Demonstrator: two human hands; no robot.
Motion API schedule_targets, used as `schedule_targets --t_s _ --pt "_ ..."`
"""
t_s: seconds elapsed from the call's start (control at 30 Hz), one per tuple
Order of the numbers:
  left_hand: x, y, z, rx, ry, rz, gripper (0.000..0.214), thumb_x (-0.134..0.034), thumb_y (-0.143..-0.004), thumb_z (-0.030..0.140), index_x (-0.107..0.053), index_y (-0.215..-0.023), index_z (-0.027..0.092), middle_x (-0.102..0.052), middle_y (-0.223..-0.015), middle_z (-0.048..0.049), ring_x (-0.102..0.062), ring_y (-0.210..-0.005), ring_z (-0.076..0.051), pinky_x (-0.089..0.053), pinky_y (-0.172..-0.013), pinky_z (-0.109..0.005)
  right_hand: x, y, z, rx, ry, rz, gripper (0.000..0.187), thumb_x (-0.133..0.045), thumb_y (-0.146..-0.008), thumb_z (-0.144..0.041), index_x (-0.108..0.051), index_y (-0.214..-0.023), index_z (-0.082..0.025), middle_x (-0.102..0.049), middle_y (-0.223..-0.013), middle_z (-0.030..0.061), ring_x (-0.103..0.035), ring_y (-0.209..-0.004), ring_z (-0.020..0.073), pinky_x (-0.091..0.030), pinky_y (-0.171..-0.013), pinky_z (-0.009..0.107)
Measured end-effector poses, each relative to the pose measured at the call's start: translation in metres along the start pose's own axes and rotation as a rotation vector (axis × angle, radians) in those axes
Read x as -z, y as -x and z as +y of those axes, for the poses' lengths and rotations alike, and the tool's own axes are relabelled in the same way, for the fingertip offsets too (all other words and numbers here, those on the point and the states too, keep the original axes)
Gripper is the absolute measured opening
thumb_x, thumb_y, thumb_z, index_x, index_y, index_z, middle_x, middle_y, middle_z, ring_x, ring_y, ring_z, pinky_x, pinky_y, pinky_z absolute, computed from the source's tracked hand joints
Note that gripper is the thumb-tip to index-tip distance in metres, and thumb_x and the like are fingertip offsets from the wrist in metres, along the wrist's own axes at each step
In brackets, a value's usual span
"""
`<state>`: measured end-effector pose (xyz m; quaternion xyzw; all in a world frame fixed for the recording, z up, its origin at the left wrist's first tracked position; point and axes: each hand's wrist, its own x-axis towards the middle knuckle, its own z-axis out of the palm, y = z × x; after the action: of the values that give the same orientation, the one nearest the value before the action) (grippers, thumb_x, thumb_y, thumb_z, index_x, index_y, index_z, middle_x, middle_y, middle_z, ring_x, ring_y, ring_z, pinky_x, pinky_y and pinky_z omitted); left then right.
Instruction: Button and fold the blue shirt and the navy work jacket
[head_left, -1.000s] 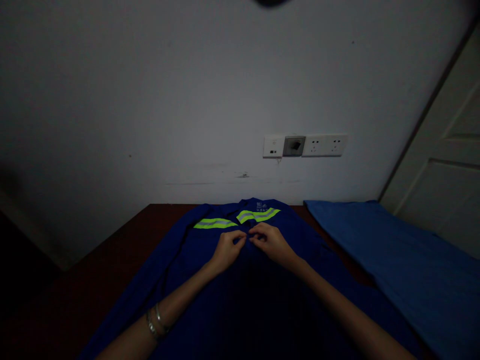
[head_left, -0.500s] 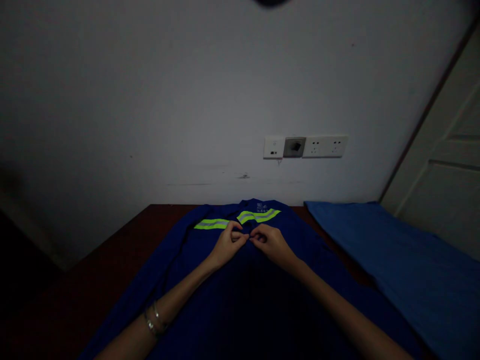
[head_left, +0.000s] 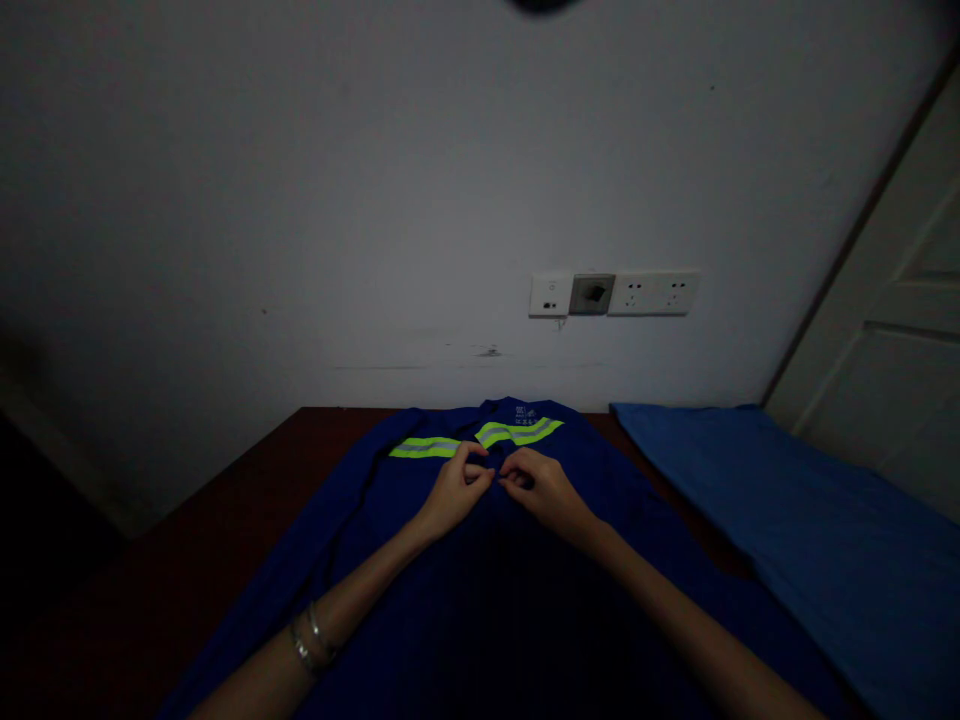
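A dark blue work jacket [head_left: 480, 600] with yellow-and-grey reflective stripes [head_left: 427, 447] lies spread flat on a dark brown table [head_left: 225, 520], collar toward the wall. My left hand [head_left: 454, 492] and my right hand [head_left: 544, 488] meet at the jacket's front opening just below the collar. Both hands pinch the fabric there, fingertips almost touching each other. What exactly sits between the fingers is too small and dark to make out. Two bangles circle my left wrist [head_left: 311, 640].
A lighter blue cloth [head_left: 787, 520] lies at the right, beside the jacket. A white wall stands right behind the table, with a row of sockets [head_left: 615, 294] above. A pale door [head_left: 885, 350] is at the far right. The room is dim.
My left thumb and fingers have shifted slightly at the jacket's front; both hands stay at the same spot below the collar.
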<state>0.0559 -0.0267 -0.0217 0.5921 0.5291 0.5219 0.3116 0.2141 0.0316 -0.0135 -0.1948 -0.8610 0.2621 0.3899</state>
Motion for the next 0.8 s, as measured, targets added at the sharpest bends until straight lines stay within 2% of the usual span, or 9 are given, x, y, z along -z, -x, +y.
schedule_targets --t_s 0.17,0.3,0.5,0.67,0.8 --pt "0.0003 -0.0003 -0.0004 -0.003 0.004 0.0 0.028 -0.054 -0.076 0.027 -0.043 -0.101 0.018 -0.063 -0.065 0.0032 -0.061 -0.058 -0.013 -0.041 -0.055 -0.02 0.0041 -0.0001 -0.0022 0.014 -0.022 -0.007 0.012 -0.053 -0.072 -0.01 -0.059 -0.078 -0.018 -0.059 -0.086 0.0037 -0.057 -0.073 0.012 -0.05 -0.06 0.022" --pt "-0.0002 -0.0002 0.0011 0.002 0.015 0.004 0.03 -0.054 -0.076 0.026 -0.043 -0.103 0.017 -0.064 -0.066 0.0022 -0.062 -0.062 -0.014 -0.043 -0.057 -0.021 0.0048 0.0007 0.0001 0.084 0.04 -0.017 0.01 -0.051 -0.075 -0.011 -0.058 -0.078 -0.018 -0.058 -0.086 0.0046 -0.057 -0.074 0.0124 -0.049 -0.057 0.021" --pt "-0.0008 0.0006 0.0053 -0.013 -0.021 0.021 0.031 -0.052 -0.074 0.019 -0.043 -0.103 0.016 -0.064 -0.068 0.0023 -0.063 -0.066 -0.013 -0.044 -0.062 -0.022 0.0034 0.0029 -0.0031 0.214 0.281 -0.057 0.012 -0.047 -0.079 -0.01 -0.055 -0.084 -0.016 -0.056 -0.09 0.0071 -0.056 -0.083 0.0158 -0.049 -0.076 0.029" --pt "-0.0016 0.0005 0.0039 -0.017 -0.042 0.014 0.032 -0.052 -0.074 0.018 -0.044 -0.104 0.016 -0.063 -0.067 0.0032 -0.062 -0.063 -0.013 -0.043 -0.059 -0.021 0.0038 0.0029 -0.0057 0.274 0.385 -0.077 0.013 -0.044 -0.082 -0.011 -0.055 -0.085 -0.016 -0.053 -0.098 0.0102 -0.056 -0.086 0.0174 -0.05 -0.077 0.031" --pt "0.0007 -0.0008 0.0043 -0.03 -0.089 -0.006 0.029 -0.053 -0.075 0.022 -0.045 -0.103 0.017 -0.063 -0.066 0.003 -0.061 -0.061 -0.013 -0.043 -0.059 -0.022 0.0051 0.0031 -0.0046 0.264 0.382 -0.077 0.012 -0.045 -0.081 -0.011 -0.055 -0.083 -0.016 -0.053 -0.1 0.0111 -0.056 -0.089 0.0185 -0.05 -0.078 0.033"
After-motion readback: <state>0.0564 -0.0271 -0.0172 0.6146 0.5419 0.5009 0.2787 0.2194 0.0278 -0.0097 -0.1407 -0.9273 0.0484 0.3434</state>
